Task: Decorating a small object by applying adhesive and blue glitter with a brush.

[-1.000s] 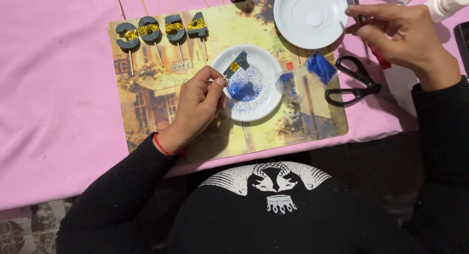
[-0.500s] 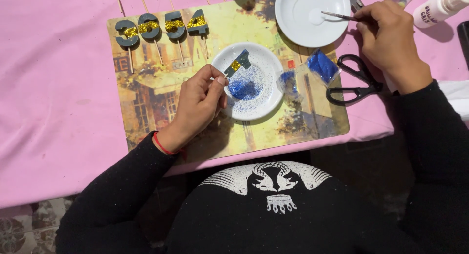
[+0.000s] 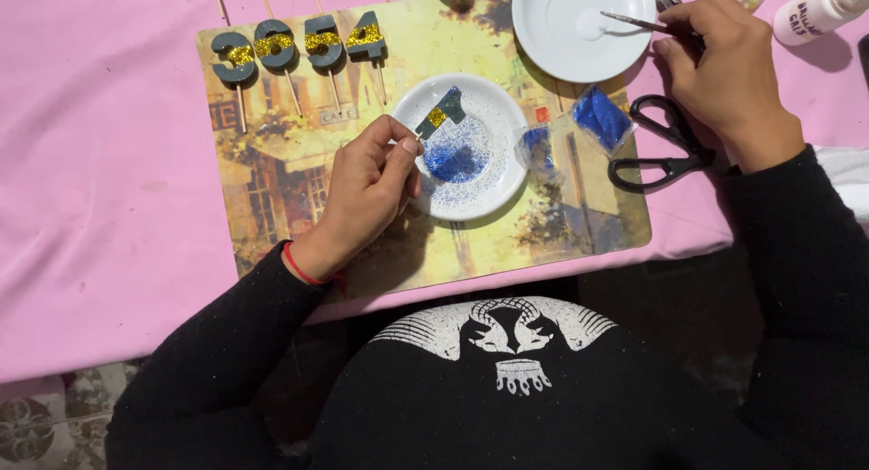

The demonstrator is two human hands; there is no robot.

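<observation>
My left hand [image 3: 367,185] pinches the thin stick of a dark number-shaped pick [image 3: 441,113] with a gold glitter band, holding it over a small white plate [image 3: 493,176] that has a heap of blue glitter [image 3: 455,155] in it. My right hand [image 3: 724,67] holds a thin brush [image 3: 634,21] whose tip rests in a dab of white glue on a second white plate [image 3: 552,49] at the top. Several finished dark numbers with gold bands [image 3: 299,45] lie on sticks at the upper left of a picture placemat [image 3: 299,217].
Black scissors [image 3: 665,149] lie at the placemat's right edge, beside two small bags of blue glitter [image 3: 600,117]. A white glue bottle [image 3: 819,13] lies at the top right. A pink cloth [image 3: 100,162] covers the table.
My right hand has moved left with the brush, bringing its tip into the glue on the top plate. My left hand has kept the number pick over the glitter plate.
</observation>
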